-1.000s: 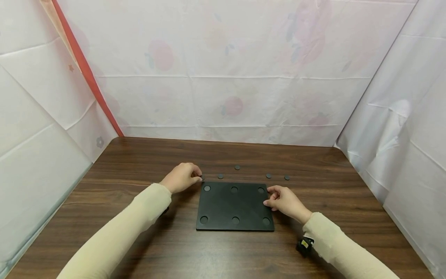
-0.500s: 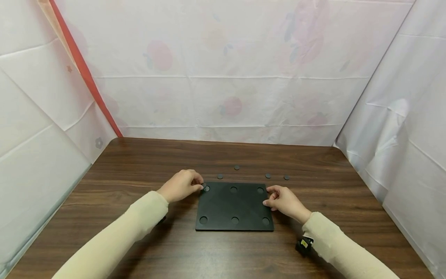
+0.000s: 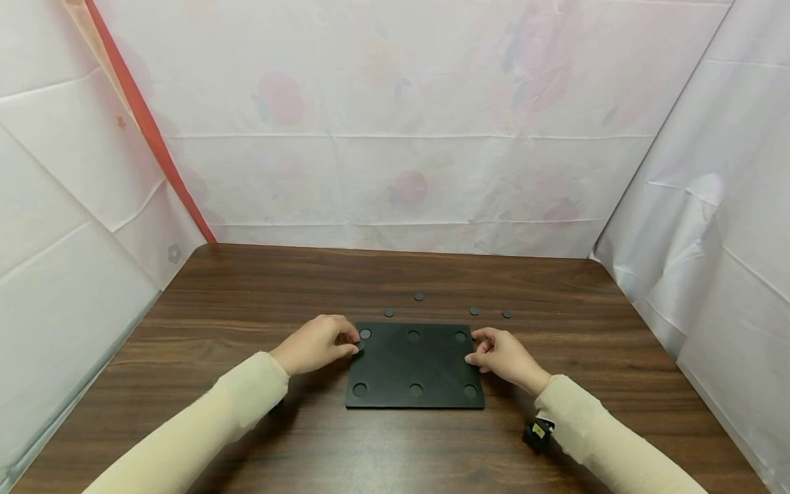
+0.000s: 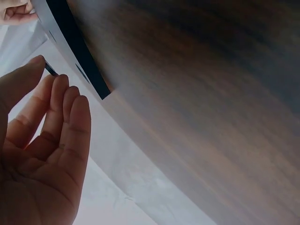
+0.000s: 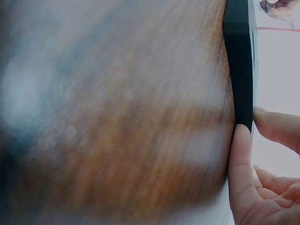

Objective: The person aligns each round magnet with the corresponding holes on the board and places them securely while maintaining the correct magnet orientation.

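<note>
A black rectangular board (image 3: 410, 363) with several round recesses lies on the wooden table. The left hand (image 3: 316, 344) pinches a small dark disc (image 3: 361, 347) between thumb and fingertips, over the board's left edge. In the left wrist view that disc (image 4: 50, 69) shows edge-on between thumb and fingers of the left hand (image 4: 49, 136). At the board's right edge the right hand (image 3: 509, 358) grips the rim with thumb on top. The right wrist view shows the right hand (image 5: 265, 173) with thumb and a finger on the board's edge (image 5: 241, 79). The back-left recess (image 3: 365, 334) looks lighter than the others.
Behind the board, four discs lie apart on the table: one (image 3: 389, 312) at left, one (image 3: 419, 296) farther back, and two (image 3: 474, 311), (image 3: 507, 313) at right. Pale patterned cloth (image 3: 382, 178) hangs around the table's back and sides.
The left hand has picked the disc up from the table behind the board's left corner and brought it nearer, along the left edge. The right hand and board have stayed put.
</note>
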### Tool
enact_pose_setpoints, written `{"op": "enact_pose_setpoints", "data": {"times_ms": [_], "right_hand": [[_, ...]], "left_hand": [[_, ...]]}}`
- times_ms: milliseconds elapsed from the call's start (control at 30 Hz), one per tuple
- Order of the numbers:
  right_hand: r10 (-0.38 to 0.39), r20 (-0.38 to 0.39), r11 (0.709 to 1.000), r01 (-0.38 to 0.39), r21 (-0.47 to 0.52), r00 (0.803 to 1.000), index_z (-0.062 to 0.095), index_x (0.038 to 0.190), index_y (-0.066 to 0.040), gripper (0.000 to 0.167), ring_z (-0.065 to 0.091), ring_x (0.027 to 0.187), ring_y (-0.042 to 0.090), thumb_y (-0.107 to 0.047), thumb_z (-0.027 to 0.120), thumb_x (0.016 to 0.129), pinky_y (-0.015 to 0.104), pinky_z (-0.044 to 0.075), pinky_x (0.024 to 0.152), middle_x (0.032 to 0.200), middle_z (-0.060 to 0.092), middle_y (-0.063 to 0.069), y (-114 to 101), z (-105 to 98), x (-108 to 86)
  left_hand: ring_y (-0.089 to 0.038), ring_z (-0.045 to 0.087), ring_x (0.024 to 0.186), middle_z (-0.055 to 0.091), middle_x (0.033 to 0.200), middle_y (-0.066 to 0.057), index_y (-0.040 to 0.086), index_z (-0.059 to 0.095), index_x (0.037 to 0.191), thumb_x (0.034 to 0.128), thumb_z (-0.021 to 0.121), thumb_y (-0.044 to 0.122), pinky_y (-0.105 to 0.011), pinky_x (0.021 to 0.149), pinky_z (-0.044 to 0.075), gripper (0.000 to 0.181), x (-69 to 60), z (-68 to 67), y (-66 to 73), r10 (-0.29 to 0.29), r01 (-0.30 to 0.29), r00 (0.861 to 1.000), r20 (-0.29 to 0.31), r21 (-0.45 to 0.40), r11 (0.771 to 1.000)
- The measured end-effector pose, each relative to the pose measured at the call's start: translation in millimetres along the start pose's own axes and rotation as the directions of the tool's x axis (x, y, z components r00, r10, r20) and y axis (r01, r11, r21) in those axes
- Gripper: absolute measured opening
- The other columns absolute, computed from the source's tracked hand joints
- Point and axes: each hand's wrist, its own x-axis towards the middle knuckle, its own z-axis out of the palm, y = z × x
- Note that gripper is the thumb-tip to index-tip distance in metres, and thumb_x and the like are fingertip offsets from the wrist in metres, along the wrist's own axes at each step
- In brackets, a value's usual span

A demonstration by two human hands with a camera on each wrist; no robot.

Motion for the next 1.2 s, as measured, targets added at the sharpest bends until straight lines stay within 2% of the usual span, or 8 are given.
{"op": "enact_pose_setpoints", "data": {"times_ms": [400,967,1200], "right_hand": [[-0.005,0.007,1.0,0.005,-0.001,1.0,0.049,0.136,0.007,0.055,0.063,0.069,0.017,-0.011,0.071,0.089,0.031,0.057,0.066,0.079,0.062,0.008,-1.1,-0.4,-0.9],[0.005,0.005,1.0,-0.005,-0.001,1.0,0.049,0.136,0.006,0.054,0.063,0.07,0.017,-0.011,0.071,0.089,0.032,0.057,0.067,0.08,0.061,0.008,-0.5,-0.3,-1.1],[0.012,0.007,1.0,-0.012,-0.004,1.0,0.049,0.136,0.005,0.054,0.063,0.069,0.017,-0.012,0.071,0.09,0.032,0.057,0.067,0.079,0.061,0.008,-2.0,0.2,-1.0]], "left_hand": [[-0.005,0.062,0.086,0.067,0.099,0.006,0.014,0.073,0.102,0.0893,0.072,0.018,-0.022,0.073,0.053,0.014,-10.7,0.5,4.8,0.081,-0.079,0.993,0.087,-0.024,0.997],[0.002,0.058,0.082,0.065,0.094,0.008,0.017,0.073,0.098,0.0883,0.073,0.018,-0.022,0.073,0.053,0.01,-25.9,9.7,11.5,0.18,-0.179,0.976,0.12,-0.02,0.984],[0.004,0.057,0.08,0.064,0.092,0.009,0.017,0.075,0.097,0.0872,0.074,0.019,-0.019,0.071,0.052,0.01,-29.9,12.3,13.9,0.201,-0.203,0.971,0.133,0.003,0.979]]}}
